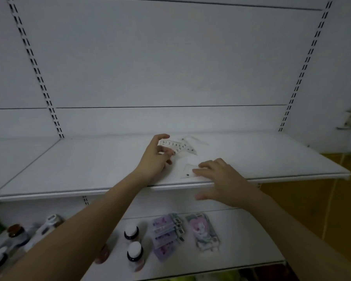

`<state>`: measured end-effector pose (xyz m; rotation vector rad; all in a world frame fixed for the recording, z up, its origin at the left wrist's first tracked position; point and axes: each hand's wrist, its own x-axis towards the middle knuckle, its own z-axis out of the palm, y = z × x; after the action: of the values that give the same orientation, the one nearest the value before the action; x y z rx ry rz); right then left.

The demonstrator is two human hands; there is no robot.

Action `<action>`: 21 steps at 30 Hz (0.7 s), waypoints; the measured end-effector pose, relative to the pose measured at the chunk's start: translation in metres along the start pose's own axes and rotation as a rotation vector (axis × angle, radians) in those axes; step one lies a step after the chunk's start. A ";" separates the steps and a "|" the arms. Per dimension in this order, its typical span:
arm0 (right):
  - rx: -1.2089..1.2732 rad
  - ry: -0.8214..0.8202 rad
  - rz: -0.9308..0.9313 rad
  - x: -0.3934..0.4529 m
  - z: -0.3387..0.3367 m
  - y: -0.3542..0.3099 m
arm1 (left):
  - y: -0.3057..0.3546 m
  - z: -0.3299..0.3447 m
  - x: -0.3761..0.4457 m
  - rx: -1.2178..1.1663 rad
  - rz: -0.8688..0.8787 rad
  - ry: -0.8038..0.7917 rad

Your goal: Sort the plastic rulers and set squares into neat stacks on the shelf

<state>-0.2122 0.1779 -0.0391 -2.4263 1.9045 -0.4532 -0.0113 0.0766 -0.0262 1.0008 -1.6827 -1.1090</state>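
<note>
Gathering step under way: the left hand (154, 157) has its grip pinched on a clear ruler (171, 144), numbers showing, held over the loose clear pieces (187, 148) at mid-shelf (79, 169). At four o'clock from that, the right hand (219, 175) lies spread, fingertips flat on a clear set square (187, 170) near the shelf's front edge. Next, by my read: slide that set square clear and square it up apart from the rulers
</note>
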 end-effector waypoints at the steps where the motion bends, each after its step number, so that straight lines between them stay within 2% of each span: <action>1: 0.013 0.092 -0.055 -0.003 0.004 -0.007 | 0.000 -0.006 -0.006 0.004 0.002 -0.006; 3: 0.078 0.277 -0.152 -0.007 0.007 -0.023 | 0.000 -0.018 -0.016 0.012 0.008 -0.016; 6: 0.247 0.340 -0.042 -0.007 0.004 -0.049 | 0.002 -0.038 -0.028 0.016 0.018 -0.024; 9: 0.546 0.292 0.154 0.007 0.000 -0.072 | 0.004 -0.060 -0.036 0.016 0.028 -0.014; 11: 0.601 0.257 0.202 0.021 -0.001 -0.082 | 0.004 -0.075 -0.039 0.027 0.031 -0.020; 15: 0.665 0.157 0.213 0.058 0.001 -0.102 | 0.002 -0.113 -0.048 0.088 0.008 -0.015; 21: 0.733 0.043 0.097 0.125 0.016 -0.151 | -0.011 -0.179 -0.072 0.286 -0.122 0.124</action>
<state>-0.0386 0.0945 0.0021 -1.8439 1.4834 -0.9904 0.1806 0.0952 -0.0109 1.3401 -1.7286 -0.8769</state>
